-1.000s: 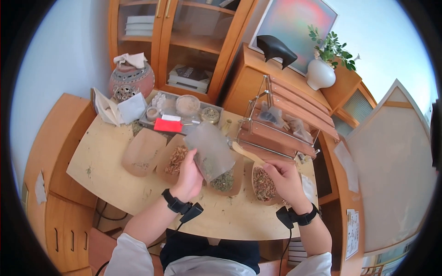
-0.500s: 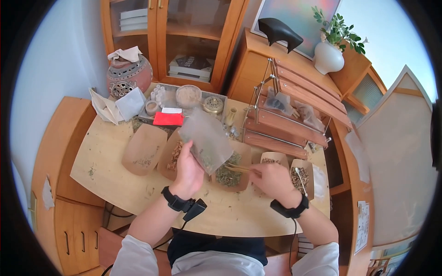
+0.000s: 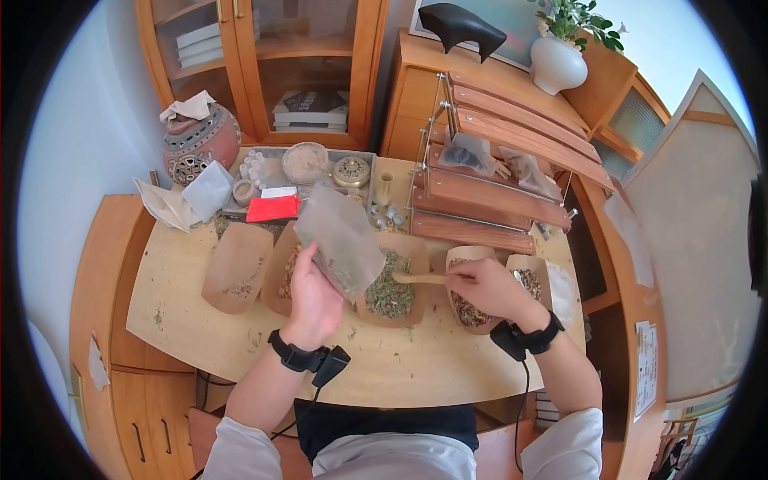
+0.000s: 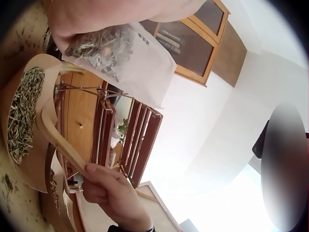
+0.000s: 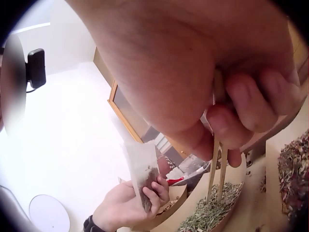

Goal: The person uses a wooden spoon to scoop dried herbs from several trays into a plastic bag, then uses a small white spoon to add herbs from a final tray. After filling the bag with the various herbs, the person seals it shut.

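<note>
Bag (image 3: 340, 240) and left hand (image 3: 314, 300) are sitting left of the middle, well to the right of a tray with a few scraps (image 3: 232, 256); the fingers are gripping the bag's lower part, and leafy bits (image 4: 108, 50) are showing through its side. I'd be holding the bag low beside the herb tray (image 3: 418, 253), so that stray stems are falling back there. Next, green herbs (image 3: 388, 296) are lying in that tray at the tips of wooden tongs (image 3: 422, 278). The right hand (image 3: 492, 288) is pinching the tongs, whose prongs are standing narrowly apart. I'd be squeezing lightly and taking small pinches, as dry stems seem likely to be slipping out.

I'm not making out whether the tips are gripping any herb, nor where the bag's mouth is. The left hand is hiding part of the chip tray (image 3: 272, 300), the right hand is covering part of the mixed tray (image 3: 470, 254), and the bag's print (image 4: 144, 39) is looking too small to read.
</note>
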### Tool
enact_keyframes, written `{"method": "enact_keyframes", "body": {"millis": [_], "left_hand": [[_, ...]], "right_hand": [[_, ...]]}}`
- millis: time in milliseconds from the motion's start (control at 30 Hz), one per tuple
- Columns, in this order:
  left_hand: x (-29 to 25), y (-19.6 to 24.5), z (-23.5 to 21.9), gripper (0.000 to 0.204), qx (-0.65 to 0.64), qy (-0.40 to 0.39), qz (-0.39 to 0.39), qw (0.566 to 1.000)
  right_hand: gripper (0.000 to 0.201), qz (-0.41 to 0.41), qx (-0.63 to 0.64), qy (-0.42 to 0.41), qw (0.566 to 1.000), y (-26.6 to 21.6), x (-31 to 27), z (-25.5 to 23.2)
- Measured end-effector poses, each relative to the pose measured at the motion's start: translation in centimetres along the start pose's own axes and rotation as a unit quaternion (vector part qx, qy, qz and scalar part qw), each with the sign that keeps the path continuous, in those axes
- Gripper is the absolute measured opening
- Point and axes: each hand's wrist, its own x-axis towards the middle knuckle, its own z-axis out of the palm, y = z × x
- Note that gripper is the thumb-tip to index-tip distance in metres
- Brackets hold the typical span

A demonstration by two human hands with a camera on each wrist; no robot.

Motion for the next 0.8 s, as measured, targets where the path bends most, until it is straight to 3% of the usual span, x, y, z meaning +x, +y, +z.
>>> {"method": "enact_keyframes", "body": {"millis": [167,367,467,800], "left_hand": [[-0.3,-0.1,0.6,0.049,0.015,0.007,0.001,1.0],[-0.4,-0.1,0.6,0.05,0.013,0.003,0.003,1.0],[-0.2,-0.2,0.3,0.049,0.015,0.001,0.001,1.0],[-0.1,-0.2,0.3,0.049,0.023,0.009,0.002,1.0]], "right_hand": [[0.027,0.025,-0.057,-0.005,0.998,0.3,-0.3,0.0],[0.03,0.085,0.047,-0.056,0.994,-0.5,0.2,1.5],[0.03,0.023,0.06,-0.037,0.997,-0.6,-0.1,2.9],[0.014,-0.129,-0.095,0.128,0.979,-0.5,-1.5,7.1]]}}
